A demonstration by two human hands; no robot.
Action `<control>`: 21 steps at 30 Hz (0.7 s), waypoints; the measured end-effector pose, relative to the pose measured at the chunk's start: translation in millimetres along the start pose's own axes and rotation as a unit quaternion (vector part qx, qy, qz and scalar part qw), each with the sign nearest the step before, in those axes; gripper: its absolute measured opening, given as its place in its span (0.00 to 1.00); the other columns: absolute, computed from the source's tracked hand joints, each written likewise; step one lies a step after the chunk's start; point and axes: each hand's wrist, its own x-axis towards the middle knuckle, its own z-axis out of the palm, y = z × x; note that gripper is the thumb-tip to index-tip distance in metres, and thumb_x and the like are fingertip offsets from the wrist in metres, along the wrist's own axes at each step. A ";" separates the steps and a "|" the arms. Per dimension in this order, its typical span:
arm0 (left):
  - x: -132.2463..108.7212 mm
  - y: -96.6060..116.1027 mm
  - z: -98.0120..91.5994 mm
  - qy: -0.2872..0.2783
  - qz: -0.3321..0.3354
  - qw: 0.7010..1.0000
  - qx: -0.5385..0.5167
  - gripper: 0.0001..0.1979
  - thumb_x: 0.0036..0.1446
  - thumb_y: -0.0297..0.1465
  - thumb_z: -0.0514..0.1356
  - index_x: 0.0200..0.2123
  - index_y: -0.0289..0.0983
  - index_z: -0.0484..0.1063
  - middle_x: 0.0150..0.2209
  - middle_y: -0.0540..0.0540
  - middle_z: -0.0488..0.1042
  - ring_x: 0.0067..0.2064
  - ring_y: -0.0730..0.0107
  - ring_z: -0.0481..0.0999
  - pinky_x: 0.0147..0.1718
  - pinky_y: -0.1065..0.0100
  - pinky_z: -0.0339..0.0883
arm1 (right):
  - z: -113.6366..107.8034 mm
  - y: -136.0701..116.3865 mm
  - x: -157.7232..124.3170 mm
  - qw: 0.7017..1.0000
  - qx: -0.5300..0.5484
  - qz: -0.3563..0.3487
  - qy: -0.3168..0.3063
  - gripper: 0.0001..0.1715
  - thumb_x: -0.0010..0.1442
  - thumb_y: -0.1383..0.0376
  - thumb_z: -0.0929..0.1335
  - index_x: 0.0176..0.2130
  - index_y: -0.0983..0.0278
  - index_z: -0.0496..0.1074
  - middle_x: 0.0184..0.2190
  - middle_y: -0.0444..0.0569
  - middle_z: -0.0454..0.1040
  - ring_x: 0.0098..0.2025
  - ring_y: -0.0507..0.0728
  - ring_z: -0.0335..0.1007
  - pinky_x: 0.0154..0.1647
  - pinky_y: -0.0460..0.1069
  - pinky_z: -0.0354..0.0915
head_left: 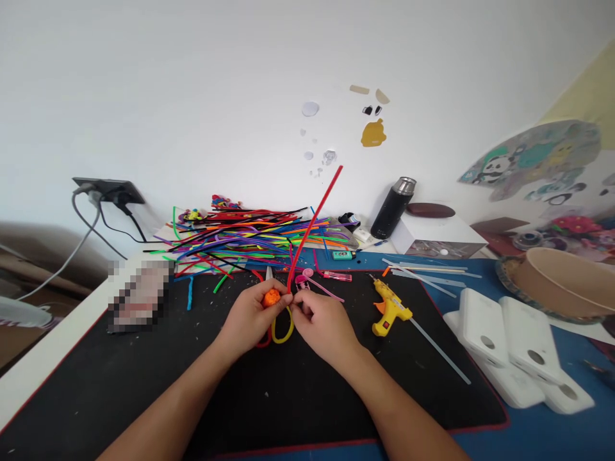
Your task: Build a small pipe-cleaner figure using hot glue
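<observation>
"How far along are you?"

"One part looks formed: a rounded orange piece (271,297), just above the scissors (282,341). The red stem (313,224), I'd judge, is hardly worked; most of it rises long and straight above my grip, so its shaping seems left"

"What have your fingers got?"

"Those of my left hand (247,315) are closed round the orange piece. Those of my right hand (329,326) are pinched together at the stem's lower end. Whether the two parts are joined I can't tell, since my fingers cover the spot"

"And the containers?"

"At the back of the worktop (533,438), a white box (461,232) shows small bits through its clear front, too blurred to name. Beside it is a dark flask (390,214) with a silver top, contents hidden. Farther right sits a wide brown bowl (562,285); what it holds, I can't make out"
</observation>
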 end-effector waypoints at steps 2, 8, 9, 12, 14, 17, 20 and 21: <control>1.0 -1.0 -0.7 0.006 -0.025 0.999 -0.044 0.12 0.56 0.41 0.68 0.31 0.39 0.77 0.26 0.52 0.74 0.30 0.68 0.69 0.32 0.69 0.63 | -0.2 -0.3 0.6 0.999 0.045 0.015 0.007 0.07 0.65 0.66 0.68 0.34 0.60 0.75 0.21 0.38 0.65 0.23 0.51 0.60 0.27 0.47 0.51; 3.5 -7.6 0.9 0.006 -0.090 0.978 -0.190 0.15 0.55 0.44 0.70 0.33 0.37 0.77 0.26 0.50 0.76 0.28 0.69 0.71 0.29 0.70 0.64 | -1.0 -0.4 2.6 0.982 0.180 0.054 0.018 0.08 0.66 0.62 0.68 0.36 0.61 0.76 0.23 0.40 0.67 0.25 0.52 0.61 0.27 0.46 0.56; 3.7 -8.5 2.1 0.002 -0.099 0.973 -0.208 0.16 0.55 0.44 0.71 0.35 0.37 0.78 0.26 0.50 0.76 0.28 0.69 0.71 0.28 0.70 0.64 | -0.3 0.0 2.8 0.978 0.199 0.060 0.023 0.09 0.66 0.61 0.68 0.36 0.61 0.76 0.23 0.40 0.68 0.25 0.52 0.62 0.27 0.46 0.57; 3.6 -8.7 5.1 -0.014 -0.116 0.962 -0.248 0.16 0.53 0.43 0.72 0.36 0.37 0.78 0.26 0.50 0.77 0.28 0.69 0.73 0.27 0.71 0.64 | 1.9 1.5 3.3 0.964 0.251 0.079 0.032 0.10 0.66 0.59 0.68 0.35 0.61 0.75 0.24 0.42 0.71 0.23 0.52 0.63 0.25 0.46 0.58; 3.3 -7.1 6.1 -0.029 -0.121 0.957 -0.262 0.16 0.53 0.42 0.73 0.34 0.37 0.77 0.27 0.49 0.76 0.29 0.69 0.74 0.26 0.72 0.64 | 2.6 2.3 3.7 0.955 0.279 0.090 0.034 0.11 0.66 0.58 0.67 0.36 0.61 0.74 0.26 0.43 0.74 0.22 0.51 0.63 0.24 0.46 0.59; 2.6 -5.6 6.1 -0.049 -0.129 0.953 -0.270 0.16 0.53 0.43 0.73 0.33 0.36 0.77 0.26 0.49 0.75 0.28 0.70 0.74 0.25 0.72 0.63 | 2.2 3.1 4.2 0.953 0.285 0.096 0.038 0.12 0.66 0.56 0.67 0.36 0.61 0.74 0.25 0.42 0.74 0.21 0.51 0.62 0.22 0.46 0.57; 2.1 -7.7 5.9 -0.038 -0.131 0.952 -0.274 0.17 0.54 0.43 0.72 0.35 0.36 0.77 0.24 0.50 0.74 0.27 0.70 0.72 0.24 0.72 0.62 | 1.3 3.5 4.2 0.961 0.257 0.092 0.036 0.12 0.66 0.56 0.67 0.35 0.61 0.74 0.21 0.39 0.67 0.20 0.51 0.60 0.22 0.46 0.55; 2.0 -9.0 5.9 -0.029 -0.131 0.952 -0.273 0.17 0.53 0.43 0.72 0.35 0.36 0.77 0.25 0.50 0.75 0.27 0.70 0.72 0.25 0.72 0.62 | 0.9 3.4 4.2 0.964 0.247 0.090 0.034 0.12 0.66 0.57 0.67 0.34 0.61 0.74 0.20 0.38 0.65 0.20 0.51 0.59 0.22 0.46 0.55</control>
